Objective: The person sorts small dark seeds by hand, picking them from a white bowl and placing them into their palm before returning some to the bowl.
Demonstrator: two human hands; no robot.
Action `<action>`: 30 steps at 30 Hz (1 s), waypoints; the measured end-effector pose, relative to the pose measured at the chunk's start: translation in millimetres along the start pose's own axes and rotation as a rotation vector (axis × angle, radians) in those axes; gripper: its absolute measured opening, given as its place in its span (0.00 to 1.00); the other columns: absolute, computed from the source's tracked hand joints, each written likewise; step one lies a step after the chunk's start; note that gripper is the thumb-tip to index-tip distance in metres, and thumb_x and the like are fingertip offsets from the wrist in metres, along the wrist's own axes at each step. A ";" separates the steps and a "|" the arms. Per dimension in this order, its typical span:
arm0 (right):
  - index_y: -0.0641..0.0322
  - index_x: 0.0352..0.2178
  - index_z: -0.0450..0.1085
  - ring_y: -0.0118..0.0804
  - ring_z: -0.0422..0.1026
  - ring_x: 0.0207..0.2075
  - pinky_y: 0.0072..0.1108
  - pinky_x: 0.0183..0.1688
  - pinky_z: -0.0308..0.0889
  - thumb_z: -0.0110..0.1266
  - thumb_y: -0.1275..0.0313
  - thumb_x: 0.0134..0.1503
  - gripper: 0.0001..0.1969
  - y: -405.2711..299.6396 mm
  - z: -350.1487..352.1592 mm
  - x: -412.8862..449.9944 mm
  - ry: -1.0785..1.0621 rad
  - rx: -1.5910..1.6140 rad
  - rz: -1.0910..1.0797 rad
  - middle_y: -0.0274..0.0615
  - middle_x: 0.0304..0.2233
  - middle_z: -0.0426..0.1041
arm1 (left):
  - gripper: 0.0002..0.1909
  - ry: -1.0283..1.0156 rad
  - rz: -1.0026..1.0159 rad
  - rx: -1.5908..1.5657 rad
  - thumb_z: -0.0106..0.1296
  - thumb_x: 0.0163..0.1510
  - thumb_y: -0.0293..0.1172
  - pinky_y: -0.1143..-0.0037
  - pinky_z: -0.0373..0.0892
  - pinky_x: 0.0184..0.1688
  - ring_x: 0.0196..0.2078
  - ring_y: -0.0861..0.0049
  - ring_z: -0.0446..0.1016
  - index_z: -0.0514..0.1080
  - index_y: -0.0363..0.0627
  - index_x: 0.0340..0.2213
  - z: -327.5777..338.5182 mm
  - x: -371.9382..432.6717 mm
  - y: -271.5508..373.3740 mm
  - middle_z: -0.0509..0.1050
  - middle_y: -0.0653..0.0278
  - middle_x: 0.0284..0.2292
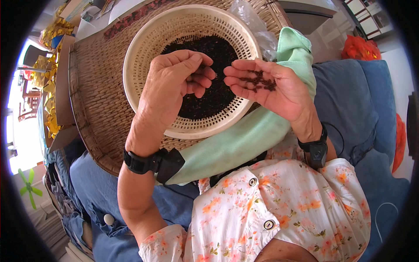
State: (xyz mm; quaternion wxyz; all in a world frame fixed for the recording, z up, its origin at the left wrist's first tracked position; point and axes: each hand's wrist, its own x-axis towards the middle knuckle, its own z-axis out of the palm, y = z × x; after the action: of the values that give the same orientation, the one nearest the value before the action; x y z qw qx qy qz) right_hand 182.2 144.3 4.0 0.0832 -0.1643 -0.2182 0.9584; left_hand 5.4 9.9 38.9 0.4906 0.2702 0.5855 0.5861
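A round cream plastic basket (144,122) with slotted walls holds a broad layer of small black dried pieces (212,98); their exact kind cannot be told. Above its left part is my left hand (178,73), fingers curled and thumb near the index finger. Dark specks show between those fingers, but whether they are gripped is unclear. My right hand (271,85) is palm up over the basket's right rim, fingers extended towards the left hand. Small dark brown pieces (258,81) lie across its palm and fingers. The two hands are apart.
The basket stands on a woven wicker surface (95,98) with a raised edge. A pale green cloth (229,140) runs below the basket and up its right side. A clear plastic bag (252,23) lies behind it. Blue cushions (343,98) and a cardboard box (65,82) flank the surface.
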 end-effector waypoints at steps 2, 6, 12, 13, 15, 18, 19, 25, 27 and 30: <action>0.79 0.44 0.61 0.50 0.65 0.49 0.34 0.55 0.59 0.39 0.68 0.58 0.20 -0.2 -0.4 -0.1 0.013 0.002 0.001 0.59 0.46 0.65 | 0.14 -0.024 -0.010 -0.060 0.40 0.58 0.32 0.84 0.66 0.24 0.24 0.81 0.69 0.69 0.31 0.34 -3.1 3.2 -2.3 0.72 0.60 0.26; 0.79 0.44 0.61 0.51 0.65 0.49 0.35 0.55 0.60 0.38 0.69 0.59 0.20 -0.3 -2.0 0.1 0.013 0.021 -0.002 0.59 0.46 0.65 | 0.17 -0.089 -0.015 -0.177 0.38 0.59 0.33 0.79 0.71 0.30 0.30 0.74 0.74 0.68 0.28 0.37 -4.7 4.8 -1.2 0.74 0.52 0.31; 0.79 0.44 0.62 0.50 0.66 0.48 0.34 0.54 0.60 0.38 0.69 0.59 0.19 -0.3 -4.0 0.4 -0.003 0.031 -0.013 0.59 0.46 0.65 | 0.22 -0.234 0.011 -0.272 0.32 0.60 0.37 0.73 0.73 0.38 0.37 0.64 0.74 0.64 0.26 0.43 -10.9 8.2 -3.2 0.72 0.45 0.37; 0.79 0.44 0.62 0.50 0.66 0.48 0.34 0.54 0.61 0.38 0.69 0.59 0.19 -0.2 -3.4 0.2 0.001 0.026 -0.016 0.59 0.45 0.66 | 0.22 -0.232 0.011 -0.272 0.32 0.60 0.37 0.73 0.73 0.38 0.37 0.64 0.74 0.64 0.26 0.43 -11.4 8.2 -3.3 0.72 0.45 0.37; 0.79 0.43 0.62 0.49 0.66 0.48 0.34 0.54 0.61 0.38 0.68 0.59 0.19 -0.3 -3.3 0.1 0.005 0.021 -0.020 0.59 0.45 0.66 | 0.23 -0.258 -0.013 -0.344 0.31 0.60 0.37 0.71 0.72 0.41 0.39 0.62 0.73 0.62 0.26 0.44 -12.5 9.0 -4.7 0.70 0.43 0.40; 0.79 0.44 0.62 0.49 0.66 0.48 0.34 0.54 0.61 0.38 0.69 0.59 0.19 -0.6 -4.4 0.1 -0.006 0.030 -0.019 0.59 0.45 0.66 | 0.23 -0.297 -0.005 -0.378 0.30 0.60 0.37 0.70 0.71 0.42 0.41 0.60 0.73 0.61 0.26 0.45 -14.0 10.2 -6.1 0.69 0.42 0.41; 0.79 0.44 0.62 0.49 0.66 0.48 0.34 0.54 0.61 0.38 0.69 0.59 0.19 -0.5 -4.8 0.0 0.002 0.026 -0.022 0.58 0.45 0.66 | 0.23 -0.298 -0.005 -0.378 0.30 0.60 0.37 0.70 0.71 0.42 0.41 0.60 0.73 0.61 0.26 0.45 -14.2 10.5 -7.0 0.69 0.42 0.41; 0.79 0.43 0.63 0.49 0.66 0.48 0.34 0.53 0.61 0.38 0.69 0.59 0.19 -0.2 -2.7 -0.8 0.041 0.019 -0.032 0.58 0.45 0.66 | 0.20 -0.274 0.025 -0.316 0.33 0.58 0.31 0.70 0.73 0.41 0.40 0.61 0.73 0.61 0.25 0.45 -10.1 7.6 -1.8 0.70 0.42 0.40; 0.79 0.43 0.63 0.49 0.66 0.47 0.34 0.53 0.62 0.38 0.69 0.59 0.19 -0.1 -2.3 -1.2 0.050 0.019 -0.036 0.58 0.45 0.66 | 0.17 -0.237 0.018 -0.284 0.36 0.57 0.27 0.72 0.74 0.39 0.38 0.63 0.74 0.62 0.25 0.44 -7.8 6.6 -0.5 0.71 0.43 0.39; 0.78 0.43 0.63 0.49 0.67 0.47 0.34 0.53 0.62 0.39 0.69 0.59 0.19 -0.1 -1.9 -1.7 0.050 0.025 -0.036 0.58 0.45 0.66 | 0.15 -0.224 0.005 -0.284 0.39 0.55 0.23 0.75 0.75 0.36 0.37 0.66 0.75 0.63 0.25 0.44 -5.6 4.8 -0.1 0.72 0.45 0.37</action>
State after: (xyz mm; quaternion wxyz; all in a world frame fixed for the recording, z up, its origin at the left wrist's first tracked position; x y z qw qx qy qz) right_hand 184.5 144.7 3.0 0.1080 -0.1833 -0.2071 0.9549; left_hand -1.3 11.9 36.7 0.5845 0.2633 0.4377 0.6305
